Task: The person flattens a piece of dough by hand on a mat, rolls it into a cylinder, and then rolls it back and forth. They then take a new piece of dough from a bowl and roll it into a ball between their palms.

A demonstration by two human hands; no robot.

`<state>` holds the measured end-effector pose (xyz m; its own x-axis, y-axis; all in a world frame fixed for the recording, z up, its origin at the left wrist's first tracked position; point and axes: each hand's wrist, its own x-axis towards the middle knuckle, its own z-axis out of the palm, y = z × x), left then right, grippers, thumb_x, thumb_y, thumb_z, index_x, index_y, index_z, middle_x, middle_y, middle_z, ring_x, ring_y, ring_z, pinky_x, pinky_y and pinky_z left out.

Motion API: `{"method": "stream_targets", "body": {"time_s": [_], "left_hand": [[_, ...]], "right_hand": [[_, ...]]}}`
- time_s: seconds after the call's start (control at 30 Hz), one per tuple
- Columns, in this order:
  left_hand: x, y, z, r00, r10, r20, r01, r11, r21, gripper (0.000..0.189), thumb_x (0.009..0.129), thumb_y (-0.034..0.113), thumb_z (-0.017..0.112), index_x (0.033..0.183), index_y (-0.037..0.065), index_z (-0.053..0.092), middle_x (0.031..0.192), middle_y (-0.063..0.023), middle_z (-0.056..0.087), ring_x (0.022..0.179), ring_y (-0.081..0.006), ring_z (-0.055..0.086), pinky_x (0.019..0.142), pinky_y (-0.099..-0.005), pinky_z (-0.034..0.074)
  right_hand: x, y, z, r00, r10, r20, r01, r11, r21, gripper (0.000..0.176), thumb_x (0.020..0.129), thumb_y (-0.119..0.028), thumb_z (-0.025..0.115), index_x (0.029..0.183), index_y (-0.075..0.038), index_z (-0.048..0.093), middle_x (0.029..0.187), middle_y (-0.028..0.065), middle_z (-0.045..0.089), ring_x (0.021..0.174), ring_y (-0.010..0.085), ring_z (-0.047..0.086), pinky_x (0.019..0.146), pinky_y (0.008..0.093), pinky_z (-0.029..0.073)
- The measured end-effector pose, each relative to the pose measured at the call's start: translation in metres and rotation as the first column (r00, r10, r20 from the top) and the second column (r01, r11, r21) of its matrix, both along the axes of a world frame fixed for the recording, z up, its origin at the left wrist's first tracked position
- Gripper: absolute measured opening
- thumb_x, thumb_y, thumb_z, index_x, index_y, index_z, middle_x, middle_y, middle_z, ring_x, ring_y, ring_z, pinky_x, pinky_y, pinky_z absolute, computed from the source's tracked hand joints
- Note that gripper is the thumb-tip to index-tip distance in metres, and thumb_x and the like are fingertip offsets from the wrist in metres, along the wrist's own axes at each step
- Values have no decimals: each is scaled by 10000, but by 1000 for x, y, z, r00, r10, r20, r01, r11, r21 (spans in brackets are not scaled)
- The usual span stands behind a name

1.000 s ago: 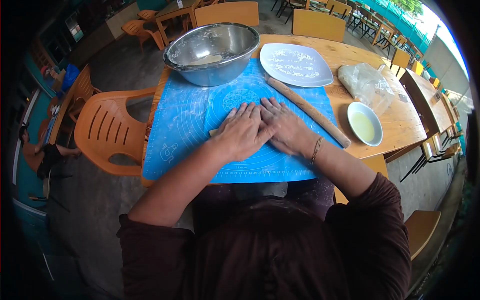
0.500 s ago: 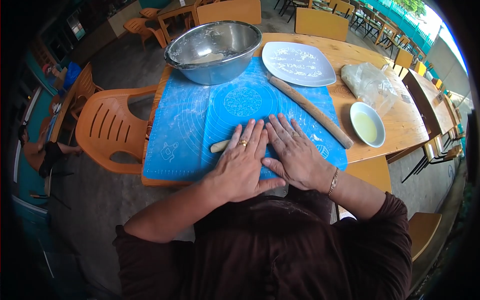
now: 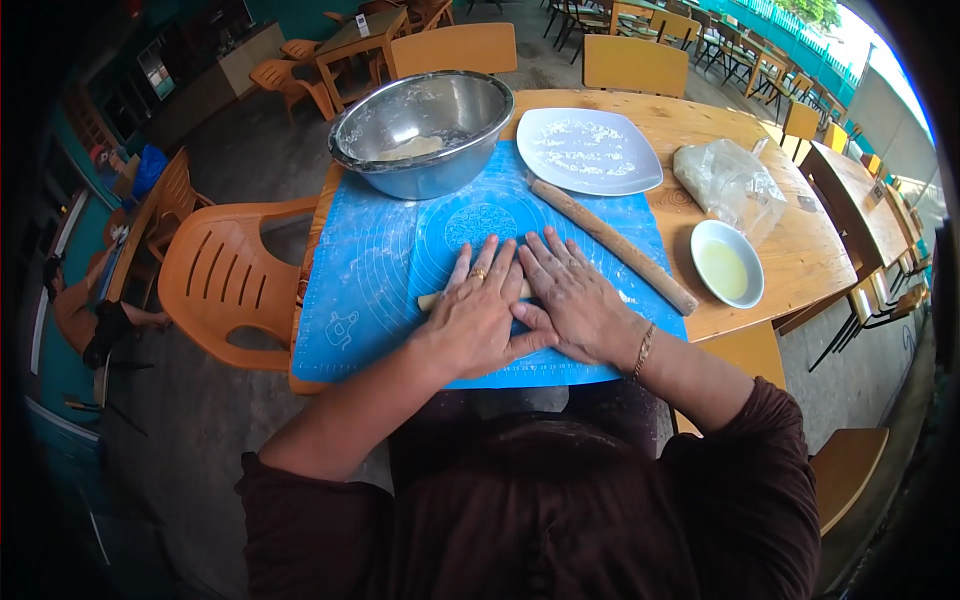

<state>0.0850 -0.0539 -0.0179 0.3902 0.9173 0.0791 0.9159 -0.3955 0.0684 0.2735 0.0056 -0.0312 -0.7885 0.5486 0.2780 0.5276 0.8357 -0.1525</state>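
Note:
A thin pale roll of dough (image 3: 428, 301) lies crosswise on the blue silicone mat (image 3: 375, 270), its left end sticking out past my fingers. My left hand (image 3: 478, 310) is flat over the roll, fingers stretched out, a ring on one finger. Beside it, my right hand (image 3: 575, 305) lies flat with its fingers extended, its thumb against my left hand. A short stretch of dough shows between the two hands; the remainder is hidden beneath them. To the right, a wooden rolling pin (image 3: 615, 245) rests slantwise on the mat.
Beyond the mat's far left stands a metal bowl (image 3: 425, 135) with dough inside. A floured white plate (image 3: 590, 150) is behind the rolling pin. On the right are a clear plastic bag (image 3: 730, 180) and a small bowl of yellowish liquid (image 3: 726, 262). An orange chair (image 3: 235, 280) stands left.
Both hands have slid forward over the mat, away from my body, and the dough has moved with them. More dough shows between the hands. The camera view has shifted slightly.

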Motion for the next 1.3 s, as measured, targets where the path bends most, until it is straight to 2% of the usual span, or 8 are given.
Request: {"method": "stream_targets", "body": {"time_s": [0.3,0.63,0.73,0.8,0.9,1.0,1.13,1.3], "left_hand": [[16,-34,-10,996,-63,68,58,995,78,1148,884,793,403,1487,-171,243,1555,-376,238,1500,-491,133,1208,-607,73],[0,48,-2,967,253,35,-250,966,-73,971,975,718,259,1524,-83,278,1581,-324,243,1514,-450,129,1226,-549,98],[-1,41,-5,973,229,6,-229,972,-44,881,999,679,262,1455,-56,430,1574,-316,272,1505,-461,154,1223,-547,122],[-1,33,-7,989,111,95,-125,979,159,711,1009,599,385,1244,-28,625,1393,-308,504,1360,-466,421,1137,-529,321],[-2,31,11,930,22,366,-48,997,60,481,986,449,544,1011,-6,699,1087,-228,650,1077,-418,605,943,-490,475],[-4,35,2,859,-168,484,53,969,242,370,923,370,650,867,7,689,898,-166,637,859,-380,625,815,-479,485],[-1,33,1,878,-263,401,146,943,299,270,875,278,699,878,8,693,922,-170,628,882,-370,625,815,-454,497],[-4,40,-6,937,-118,328,40,971,234,191,841,200,721,900,22,688,955,-160,619,892,-360,627,806,-470,509]], "right_hand": [[18,-33,7,996,91,9,-91,995,-44,794,1023,-513,399,1499,114,292,1559,317,296,1494,442,219,1218,537,192],[-27,54,-5,987,-137,80,126,984,126,689,1056,-491,282,1484,32,417,1587,285,276,1514,437,158,1234,518,138],[-26,56,-7,996,-81,46,73,986,148,617,1058,-444,339,1444,17,475,1578,286,293,1510,451,151,1240,507,137],[-24,50,-7,991,10,-133,-9,1000,6,516,1053,-375,410,1363,4,571,1517,266,414,1487,451,235,1225,497,207],[-19,41,9,950,58,-307,-49,998,37,406,1025,-311,479,1251,-20,650,1424,260,522,1431,462,347,1185,509,293],[-16,41,20,910,-14,-414,-8,999,-51,278,990,-226,539,1058,-8,697,1292,242,618,1268,435,512,1101,487,381],[-14,51,20,846,-113,-521,126,992,-11,210,964,-166,577,921,5,690,1180,219,671,1071,417,602,993,468,454],[-15,51,21,845,-132,-519,146,989,-14,221,968,-170,573,958,14,694,1161,218,675,1042,413,622,958,459,482]]}}
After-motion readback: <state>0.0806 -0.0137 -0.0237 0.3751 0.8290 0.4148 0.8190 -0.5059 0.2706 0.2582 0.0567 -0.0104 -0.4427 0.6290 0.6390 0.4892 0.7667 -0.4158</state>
